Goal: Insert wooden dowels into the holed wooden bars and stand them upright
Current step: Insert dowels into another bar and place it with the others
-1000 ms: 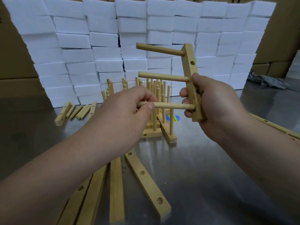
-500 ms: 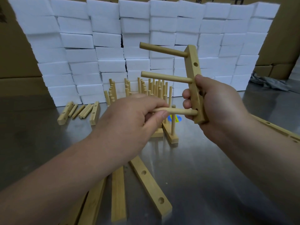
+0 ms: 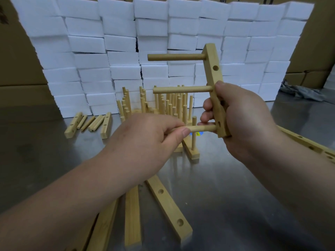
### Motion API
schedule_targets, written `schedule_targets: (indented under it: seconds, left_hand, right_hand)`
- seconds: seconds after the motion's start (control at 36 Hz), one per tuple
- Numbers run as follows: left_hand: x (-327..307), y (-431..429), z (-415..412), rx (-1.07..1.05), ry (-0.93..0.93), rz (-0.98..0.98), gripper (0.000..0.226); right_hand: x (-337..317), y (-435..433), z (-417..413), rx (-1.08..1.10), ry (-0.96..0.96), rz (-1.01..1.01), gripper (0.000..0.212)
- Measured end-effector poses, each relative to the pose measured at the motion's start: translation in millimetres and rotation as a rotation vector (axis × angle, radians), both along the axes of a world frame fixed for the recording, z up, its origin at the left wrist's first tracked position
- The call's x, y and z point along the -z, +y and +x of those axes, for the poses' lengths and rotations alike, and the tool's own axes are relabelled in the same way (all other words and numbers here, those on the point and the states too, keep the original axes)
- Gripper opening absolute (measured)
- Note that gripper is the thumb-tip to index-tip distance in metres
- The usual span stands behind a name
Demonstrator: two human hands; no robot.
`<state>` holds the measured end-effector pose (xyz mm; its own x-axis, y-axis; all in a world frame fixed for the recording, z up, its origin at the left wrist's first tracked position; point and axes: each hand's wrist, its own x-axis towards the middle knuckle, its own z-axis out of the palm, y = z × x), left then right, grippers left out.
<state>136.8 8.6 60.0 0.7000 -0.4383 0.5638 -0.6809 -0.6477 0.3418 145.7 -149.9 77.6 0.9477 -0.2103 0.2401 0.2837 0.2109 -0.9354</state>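
Steel table (image 3: 235,196) below — right hand (image 3: 243,120) grips the upright bar (image 3: 213,69); left hand (image 3: 145,140) pinches the lowest dowel (image 3: 203,128), nearer the bar than before.

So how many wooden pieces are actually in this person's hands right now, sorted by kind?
Holed wooden bar, gripped by the right hand: 1
Wooden dowels stuck in it: 3 (top dowel, middle dowel, bottom dowel pinched by the left hand)
Total: 4 pieces
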Motion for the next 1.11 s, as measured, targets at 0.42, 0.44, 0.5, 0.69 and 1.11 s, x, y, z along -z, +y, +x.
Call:
schedule_targets:
  seconds: [0.42, 0.44, 0.5, 0.69, 1.11]
  left_hand:
    - [-6, -1, -5, 0.054, -0.061, -0.027, 0.033]
    - [-6, -1, -6, 0.054, -0.068, -0.017, 0.033]
    - [-7, -1, -7, 0.049, -0.086, 0.001, 0.034]
    - [-8, -2, -10, 0.05, -0.18, 0.085, 0.038]
    - [-1, -4, -5, 0.09, -0.063, -0.034, 0.027]
  right_hand:
    - [-2, -2, 1, -0.025, 0.091, 0.144, 0.022]
    - [-2, -3, 1, -0.024, 0.085, 0.142, 0.023]
    - [-2, -3, 1, -0.02, 0.077, 0.135, 0.023]
    - [-1, -1, 1, -0.018, 0.065, 0.107, 0.024]
    - [3, 4, -4, -0.047, -0.023, -0.02, 0.025]
